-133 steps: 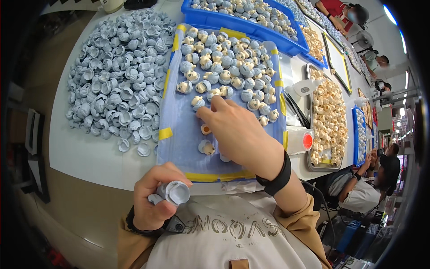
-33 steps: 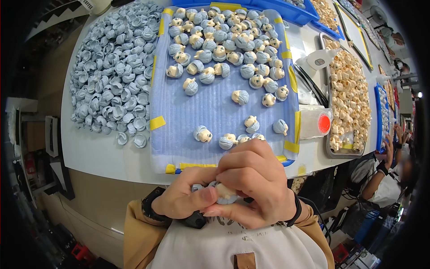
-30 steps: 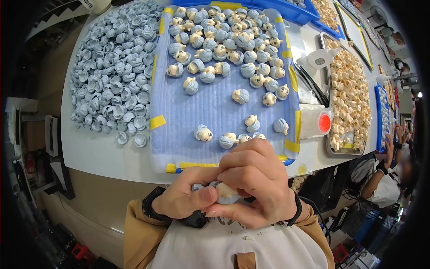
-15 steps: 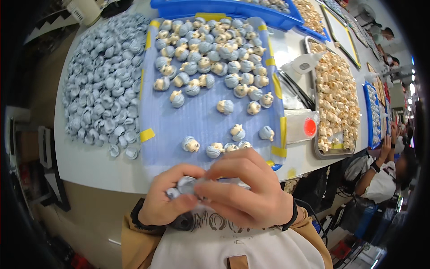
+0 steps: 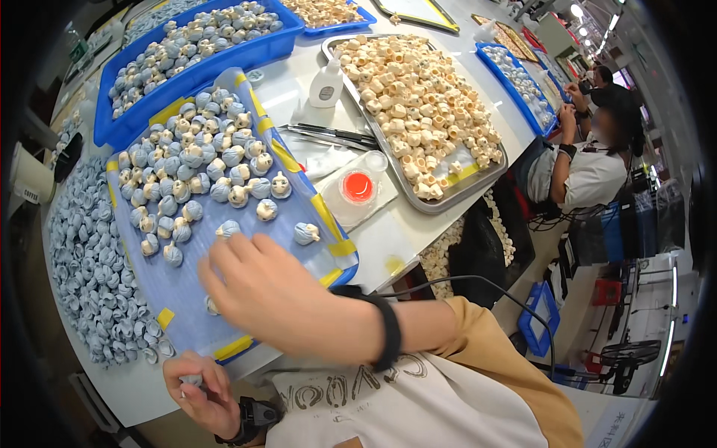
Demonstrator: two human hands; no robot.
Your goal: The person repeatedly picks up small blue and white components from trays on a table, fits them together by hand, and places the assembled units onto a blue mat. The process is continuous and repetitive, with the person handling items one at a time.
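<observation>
Tabletop [image 5: 123, 392] bearing a blue-lined tray [image 5: 172, 287] crowded with small doll heads [image 5: 192, 155], probably light, stiff and smooth, best pinched across their round sides. Right hand [image 5: 272, 295] arches palm-down over the tray, fingers bent, any grip hidden; left hand [image 5: 205, 396], off its near edge, has fingers closed round a blue-grey piece [image 5: 192, 380].

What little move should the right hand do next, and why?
Perhaps lift the right hand gently straight up: doll heads lie close beside it on the lined tray and might get knocked. Whether it holds one is hidden.
</observation>
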